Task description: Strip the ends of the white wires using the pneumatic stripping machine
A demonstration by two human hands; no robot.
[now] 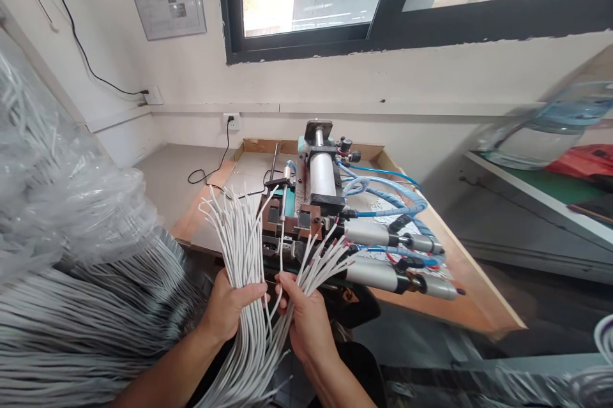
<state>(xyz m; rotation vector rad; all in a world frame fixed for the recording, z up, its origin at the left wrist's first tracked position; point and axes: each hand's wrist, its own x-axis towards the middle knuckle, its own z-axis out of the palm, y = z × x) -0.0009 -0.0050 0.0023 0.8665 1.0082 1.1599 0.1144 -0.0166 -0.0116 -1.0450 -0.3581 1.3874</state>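
My left hand (234, 307) is closed round a thick bundle of white cables (242, 248), whose loose ends fan upward. My right hand (306, 312) holds a smaller bunch of white cables (323, 267) with reddish tips pointing to the upper right. Between its thumb and index finger it also pinches a single white cable (281, 255). That cable runs up to the front of a pneumatic machine (322, 172) with metal cylinders; whether its end sits inside cannot be made out. Below the hands both bunches merge and hang down over my lap.
Blue air hoses (383, 194) and two silver cylinders (376, 274) lie on the right of the wooden-edged table (479, 280). At the left are a large heap of grey-white cables (86, 325) and clear plastic wrapping (71, 184). A shelf (527, 184) bears a water jug (541, 133).
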